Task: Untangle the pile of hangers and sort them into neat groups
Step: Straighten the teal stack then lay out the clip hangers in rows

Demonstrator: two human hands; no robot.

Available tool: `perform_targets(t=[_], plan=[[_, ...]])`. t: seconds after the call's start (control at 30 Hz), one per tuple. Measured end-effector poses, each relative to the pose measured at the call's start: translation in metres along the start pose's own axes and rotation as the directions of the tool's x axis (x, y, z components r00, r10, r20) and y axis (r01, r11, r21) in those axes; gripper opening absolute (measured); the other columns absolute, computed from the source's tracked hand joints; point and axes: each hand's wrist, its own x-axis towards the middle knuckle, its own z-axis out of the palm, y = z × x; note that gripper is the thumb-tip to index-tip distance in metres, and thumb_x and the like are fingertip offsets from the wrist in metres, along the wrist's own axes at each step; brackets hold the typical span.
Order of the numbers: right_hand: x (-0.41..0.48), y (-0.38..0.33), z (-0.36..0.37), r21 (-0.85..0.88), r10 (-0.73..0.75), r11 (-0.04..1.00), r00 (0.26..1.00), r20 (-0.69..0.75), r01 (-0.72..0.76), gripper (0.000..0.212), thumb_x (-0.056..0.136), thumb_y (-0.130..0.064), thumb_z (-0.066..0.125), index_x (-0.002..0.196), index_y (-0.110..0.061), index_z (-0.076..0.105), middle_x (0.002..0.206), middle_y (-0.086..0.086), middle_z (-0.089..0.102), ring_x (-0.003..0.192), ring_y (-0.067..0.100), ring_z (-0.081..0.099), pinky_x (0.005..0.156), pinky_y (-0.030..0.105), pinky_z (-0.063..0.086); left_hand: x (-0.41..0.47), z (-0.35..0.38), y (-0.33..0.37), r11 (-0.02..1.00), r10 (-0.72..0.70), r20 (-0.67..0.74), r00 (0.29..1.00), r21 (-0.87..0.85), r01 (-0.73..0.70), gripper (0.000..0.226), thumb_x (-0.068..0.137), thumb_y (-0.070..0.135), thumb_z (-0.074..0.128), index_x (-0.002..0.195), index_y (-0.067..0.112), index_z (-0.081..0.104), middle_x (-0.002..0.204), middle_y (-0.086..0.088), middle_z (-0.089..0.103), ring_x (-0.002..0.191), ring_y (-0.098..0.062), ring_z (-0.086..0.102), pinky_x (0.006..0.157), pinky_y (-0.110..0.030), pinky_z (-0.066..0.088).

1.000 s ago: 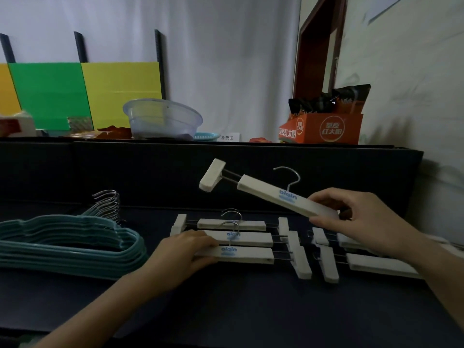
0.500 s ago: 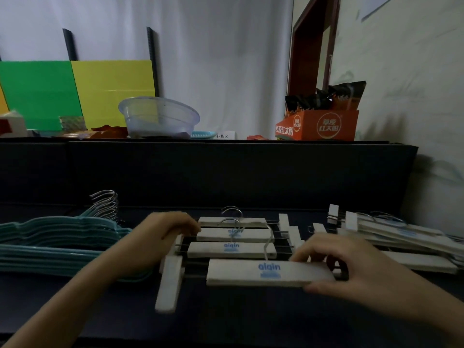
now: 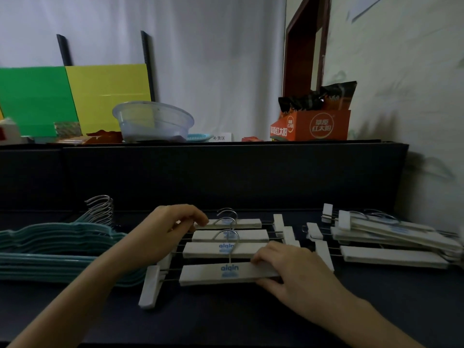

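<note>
Lying flat nearest the camera, the front white clip hanger (image 3: 221,273) is heading a row of four on the dark counter (image 3: 226,320). The right hand (image 3: 288,270) is pinching its right end, fingers (image 3: 263,257) closed on the bar. The left hand (image 3: 163,237) is resting curled over the row's left ends, fingers touching the rearmost bar. Stacked teal hangers (image 3: 57,249) are sitting left; a loose white pile (image 3: 391,237) is crowding the right. Behind, a ledge is carrying a clear bowl (image 3: 153,121) and an orange box (image 3: 311,125).
</note>
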Motion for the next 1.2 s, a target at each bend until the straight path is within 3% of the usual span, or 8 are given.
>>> perform_targets(t=[0.13, 0.23, 0.4, 0.57, 0.67, 0.77, 1.0, 1.2], plan=[[-0.004, 0.003, 0.002, -0.040, 0.021, 0.999, 1.000, -0.018, -0.021, 0.032, 0.088, -0.046, 0.050, 0.118, -0.035, 0.046, 0.119, -0.015, 0.049, 0.107, 0.008, 0.050, 0.085, 0.025, 0.041, 0.002, 0.004, 0.001, 1.000, -0.020, 0.016, 1.000, -0.006, 0.020, 0.034, 0.095, 0.011, 0.043, 0.091, 0.040, 0.059, 0.096, 0.014, 0.065, 0.092, -0.004, 0.063, 0.084, -0.028, 0.053], [-0.005, 0.003, 0.003, -0.050, 0.000, 0.999, 1.000, -0.025, -0.002, 0.032, 0.090, -0.044, 0.048, 0.120, -0.033, 0.045, 0.122, -0.012, 0.049, 0.109, 0.008, 0.047, 0.088, 0.026, 0.040, 0.008, 0.009, 0.007, 1.000, -0.017, 0.021, 1.000, 0.001, 0.017, 0.030, 0.095, 0.013, 0.044, 0.093, 0.037, 0.061, 0.094, 0.000, 0.068, 0.088, -0.023, 0.065, 0.079, -0.042, 0.054], [-0.018, 0.018, -0.008, -0.082, -0.042, 0.996, 0.997, -0.063, 0.036, 0.038, 0.090, -0.050, 0.044, 0.125, -0.035, 0.045, 0.125, -0.015, 0.047, 0.114, 0.005, 0.042, 0.097, 0.024, 0.035, 0.026, 0.027, 0.024, 0.999, 0.050, -0.004, 0.999, 0.001, -0.050, 0.026, 0.094, 0.015, 0.047, 0.095, 0.037, 0.060, 0.097, 0.022, 0.062, 0.090, -0.002, 0.061, 0.076, -0.015, 0.050], [-0.045, 0.096, -0.062, -0.113, 0.212, 0.963, 0.947, -0.241, -0.245, 0.030, 0.091, -0.042, 0.048, 0.120, -0.037, 0.052, 0.116, -0.015, 0.054, 0.098, -0.001, 0.045, 0.082, 0.018, 0.037, 0.054, 0.051, 0.050, 0.994, 0.108, 0.056, 0.993, 0.027, -0.110, 0.021, 0.093, 0.017, 0.049, 0.103, 0.031, 0.061, 0.100, 0.016, 0.060, 0.093, 0.000, 0.058, 0.078, -0.014, 0.047], [-0.067, 0.159, -0.090, -0.239, 0.434, 0.863, 0.895, -0.099, -0.445, 0.039, 0.091, -0.042, 0.048, 0.128, -0.028, 0.048, 0.126, -0.006, 0.052, 0.112, 0.011, 0.048, 0.090, 0.028, 0.042, 0.073, 0.074, 0.068, 0.982, 0.162, 0.101, 0.982, 0.077, -0.170, 0.018, 0.092, 0.022, 0.049, 0.104, 0.033, 0.059, 0.095, 0.021, 0.055, 0.089, 0.003, 0.055, 0.075, -0.013, 0.046], [-0.087, 0.195, -0.095, -0.293, 0.548, 0.804, 0.836, 0.027, -0.517, 0.043, 0.090, -0.047, 0.048, 0.129, -0.029, 0.048, 0.128, -0.003, 0.054, 0.113, 0.014, 0.052, 0.087, 0.025, 0.039, 0.090, 0.099, 0.084, 0.968, 0.214, 0.161, 0.963, 0.099, -0.232, 0.017, 0.093, 0.026, 0.049, 0.105, 0.031, 0.060, 0.092, 0.023, 0.053, 0.085, 0.004, 0.053, 0.072, -0.011, 0.044], [-0.096, 0.216, -0.104, -0.029, 0.463, 0.882, 0.875, -0.145, -0.471, 0.026, 0.083, -0.036, 0.064, 0.107, -0.030, 0.056, 0.110, -0.006, 0.057, 0.093, 0.009, 0.052, 0.077, 0.025, 0.039, 0.128, 0.143, 0.117, 0.937, 0.271, 0.207, 0.940, 0.167, -0.307, 0.020, 0.092, 0.030, 0.051, 0.109, 0.025, 0.059, 0.100, 0.012, 0.054, 0.087, -0.004, 0.051, 0.080, -0.021, 0.046], [-0.120, 0.217, -0.147, 0.152, 0.454, 0.890, 0.799, -0.395, -0.431, 0.022, 0.081, -0.024, 0.069, 0.096, -0.032, 0.056, 0.099, -0.005, 0.059, 0.086, 0.008, 0.054, 0.070, 0.025, 0.038, 0.151, 0.179, 0.139, 0.890, 0.320, 0.339, 0.885, 0.212, -0.403, 0.040, 0.091, 0.041, 0.049, 0.126, 0.021, 0.051, 0.121, 0.003, 0.048, 0.106, -0.012, 0.048, 0.089, -0.027, 0.045]])
